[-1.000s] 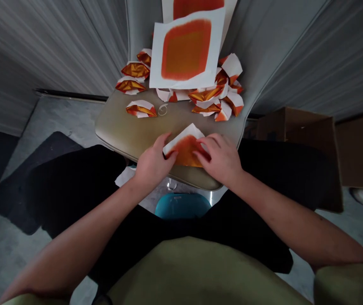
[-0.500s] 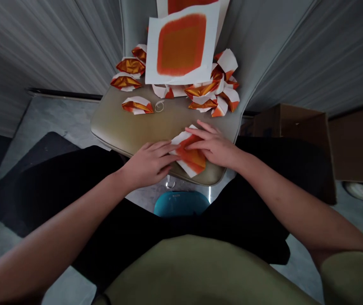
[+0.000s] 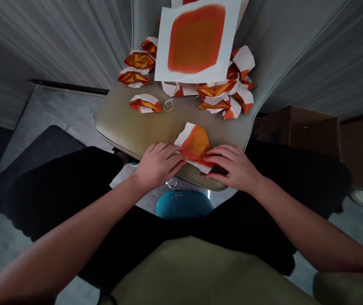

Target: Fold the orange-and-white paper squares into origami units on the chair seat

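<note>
A partly folded orange and white paper lies near the front edge of a beige chair seat. My left hand rests at its left corner with fingers stretched flat onto the paper. My right hand presses flat on its lower right edge, fingers pointing left. A folded flap stands up between the two hands. Neither hand is wrapped round the paper.
Several folded orange paper pieces lie at the back of the seat, with one apart beside a rubber band. Flat orange-printed sheets lean on the chair back. A cardboard box stands right; a teal stool sits below.
My right hand slid from the top of the paper down to its lower right edge. A flap of the paper now stands up. The left hand stayed at the left corner.
</note>
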